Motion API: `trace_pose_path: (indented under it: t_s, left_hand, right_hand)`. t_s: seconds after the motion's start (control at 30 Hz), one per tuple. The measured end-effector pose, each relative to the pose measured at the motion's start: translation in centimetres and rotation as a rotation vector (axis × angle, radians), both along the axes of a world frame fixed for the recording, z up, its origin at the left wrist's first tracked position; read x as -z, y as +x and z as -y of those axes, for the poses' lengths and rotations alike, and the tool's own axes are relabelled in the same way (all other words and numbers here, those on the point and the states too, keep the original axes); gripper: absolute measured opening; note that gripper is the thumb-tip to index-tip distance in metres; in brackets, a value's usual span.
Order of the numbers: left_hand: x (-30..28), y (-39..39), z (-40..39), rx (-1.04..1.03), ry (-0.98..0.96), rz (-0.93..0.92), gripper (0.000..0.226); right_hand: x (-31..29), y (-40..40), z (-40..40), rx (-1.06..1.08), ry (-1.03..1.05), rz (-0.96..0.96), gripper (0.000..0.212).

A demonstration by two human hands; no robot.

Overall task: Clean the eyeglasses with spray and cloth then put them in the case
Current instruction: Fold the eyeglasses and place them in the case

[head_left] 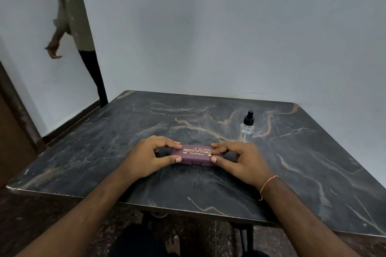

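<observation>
Maroon case (193, 155) mid-table, left hand (149, 157) and right hand (240, 160) in closed grip on its ends — spray bottle (247, 126) beyond, edges well apart.

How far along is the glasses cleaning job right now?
Cannot tell whether cleaning is done: no glasses or cloth show. Both hands, left hand and right hand, grip the closed maroon case on the table; the spray bottle stands untouched behind.

Both forearms extended forward, left hand (149, 155) and right hand (238, 159) pinching opposite ends of the closed eyeglass case (193, 155), thumbs nearest.
</observation>
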State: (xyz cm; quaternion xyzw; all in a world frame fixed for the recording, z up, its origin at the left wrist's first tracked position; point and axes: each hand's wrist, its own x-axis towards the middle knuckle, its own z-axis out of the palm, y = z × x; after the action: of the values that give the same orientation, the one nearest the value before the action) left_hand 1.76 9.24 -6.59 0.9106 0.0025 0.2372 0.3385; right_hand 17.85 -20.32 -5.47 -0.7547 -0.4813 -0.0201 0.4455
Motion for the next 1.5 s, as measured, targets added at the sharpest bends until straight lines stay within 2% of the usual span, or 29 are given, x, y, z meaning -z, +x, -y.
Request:
trace_pose_path:
  t_s: [0.1,0.23,0.53,0.67,1.07,1.17,1.3,1.5]
  left_hand:
    - [0.09,0.08,-0.07,-0.002,-0.005,0.003,0.051]
    - [0.25,0.17,-0.14,-0.005,-0.023,0.002,0.041]
    - [0.22,0.08,-0.11,0.005,-0.020,0.025,0.052]
    - [0.20,0.08,-0.11,0.006,-0.022,0.023,0.045]
    - [-0.08,0.03,0.06,0.018,0.000,0.025,0.052]
    - [0.05,0.07,0.05,0.018,-0.011,0.029,0.047]
    - [0.18,0.07,0.07,0.018,-0.017,0.034,0.055]
    - [0.34,0.17,-0.06,0.012,0.032,0.022,0.055]
  right_hand:
    - [-0.01,0.04,0.05,0.015,-0.009,0.012,0.027]
    - [-0.11,-0.09,0.18,0.047,-0.021,0.036,0.039]
    - [0.01,0.12,0.24,0.042,-0.042,0.020,0.040]
    - [0.08,0.20,0.24,0.028,-0.044,0.010,0.042]
    - [0.00,0.12,0.18,0.026,-0.051,0.016,0.051]
    - [0.09,0.20,0.16,0.031,-0.052,0.015,0.049]
    - [0.09,0.32,0.26,0.043,-0.079,0.043,0.047]
    - [0.07,0.33,0.24,0.031,-0.078,0.015,0.049]
